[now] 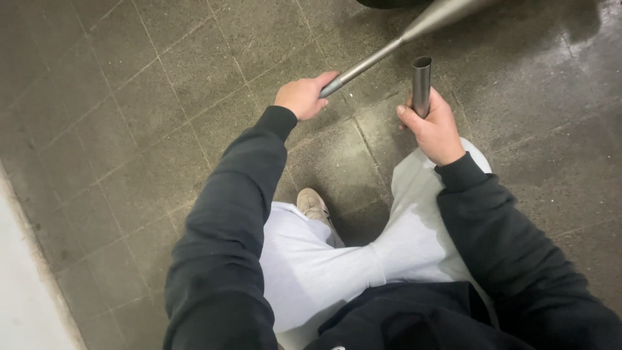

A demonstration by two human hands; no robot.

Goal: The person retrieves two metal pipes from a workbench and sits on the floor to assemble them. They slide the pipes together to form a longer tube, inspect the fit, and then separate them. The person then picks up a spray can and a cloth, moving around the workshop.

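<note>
My left hand (302,96) grips the thin end of a long grey metal rod (389,46) that widens as it runs up and to the right, out of the frame. A short hollow metal tube (422,83) stands upright in my right hand (435,129), its open end pointing up. The tube's mouth sits just below and to the right of the rod, a small gap apart. Both arms wear dark sleeves.
Below the hands lie my light grey trousers (363,253) and a beige shoe (313,205) on a grey tiled floor (129,116). A pale ledge or wall edge (23,285) runs along the lower left. The floor at the right looks wet and shiny.
</note>
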